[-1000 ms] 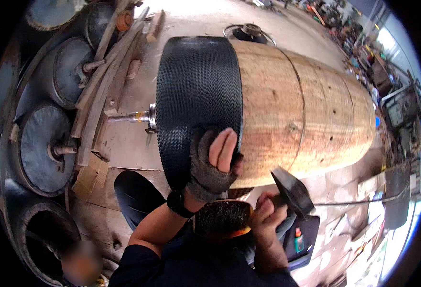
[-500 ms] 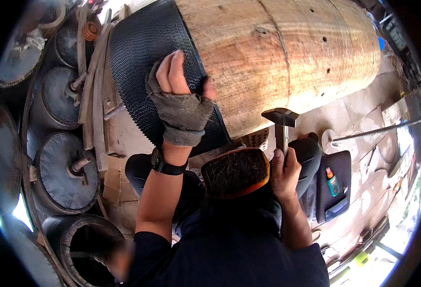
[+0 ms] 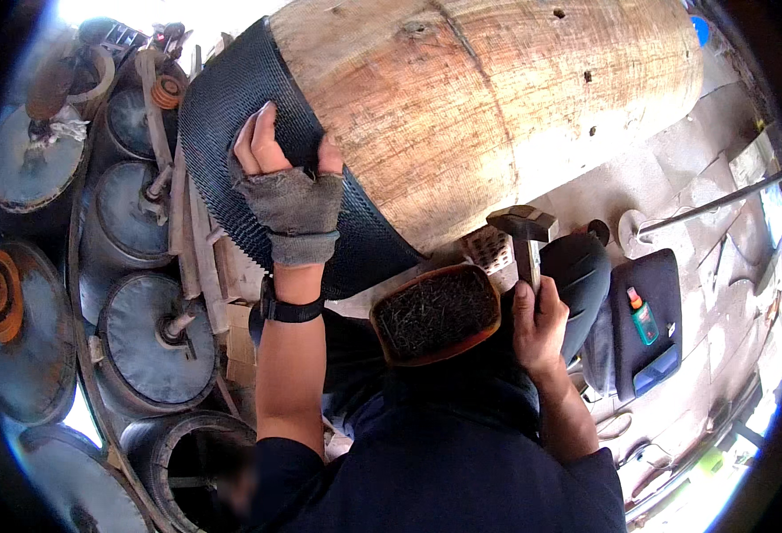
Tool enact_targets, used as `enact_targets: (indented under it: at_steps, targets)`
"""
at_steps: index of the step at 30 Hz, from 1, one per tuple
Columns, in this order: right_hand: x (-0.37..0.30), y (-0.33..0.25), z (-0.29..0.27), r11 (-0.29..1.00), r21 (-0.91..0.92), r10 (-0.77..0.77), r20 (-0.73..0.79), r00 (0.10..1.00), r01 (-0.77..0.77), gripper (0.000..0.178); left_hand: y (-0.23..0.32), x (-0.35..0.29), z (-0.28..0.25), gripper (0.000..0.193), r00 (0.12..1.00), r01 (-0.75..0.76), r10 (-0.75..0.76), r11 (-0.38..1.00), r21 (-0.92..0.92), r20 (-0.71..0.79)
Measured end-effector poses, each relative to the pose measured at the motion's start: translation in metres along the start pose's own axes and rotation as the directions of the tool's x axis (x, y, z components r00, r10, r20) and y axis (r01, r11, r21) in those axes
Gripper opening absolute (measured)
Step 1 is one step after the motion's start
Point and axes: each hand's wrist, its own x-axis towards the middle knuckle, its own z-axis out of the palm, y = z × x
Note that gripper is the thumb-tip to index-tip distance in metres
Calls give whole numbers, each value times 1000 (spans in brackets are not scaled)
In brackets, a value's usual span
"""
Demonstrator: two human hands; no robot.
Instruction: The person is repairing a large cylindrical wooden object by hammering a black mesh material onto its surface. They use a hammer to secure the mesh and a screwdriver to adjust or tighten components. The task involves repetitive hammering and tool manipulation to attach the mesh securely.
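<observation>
Floor [image 3: 675, 169] | black band [image 3: 231, 80] under left fingers [image 3: 266, 149] | hammer [image 3: 522, 224] in right fingers [image 3: 524, 306]

Black band [image 3: 235, 84] and wooden cylinder [image 3: 462, 115] now farther up and left in view, hammer head [image 3: 521, 222] less slanted.

Grey-faced cylinders [image 3: 146, 346] along left, wooden planks [image 3: 203, 253] beside them; green bottle [image 3: 645, 323] on black pad [image 3: 654, 274], right.

A navy short-sleeved shirt [image 3: 453, 466], dark trousers [image 3: 579, 275], a black wrist strap [image 3: 295, 312] and, on the left hand [image 3: 286, 186], a grey fingerless glove [image 3: 297, 211] are worn.
</observation>
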Motion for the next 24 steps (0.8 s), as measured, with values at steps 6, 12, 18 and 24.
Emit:
enact_targets:
  at_steps: [6, 12, 18, 24]
  targets:
    - [6, 5, -7, 1000, 9, 4, -11, 1000, -4, 28, 6, 1, -1, 67, 1000, 2, -2, 1000, -6, 6]
    - [16, 10, -22, 991, -42, 128, 57, 990, -126, 19, 9, 3, -1, 65, 999, 24, -24, 1000, -4, 38]
    - [29, 15, -31, 955, -153, -218, 212, 953, 253, 32, 8, 3, -5, 65, 998, 24, -25, 1000, 12, 59]
    - [33, -8, -28, 741, -263, -434, 515, 740, 617, 42, 9, 4, -1, 62, 998, 33, -32, 999, -5, 50]
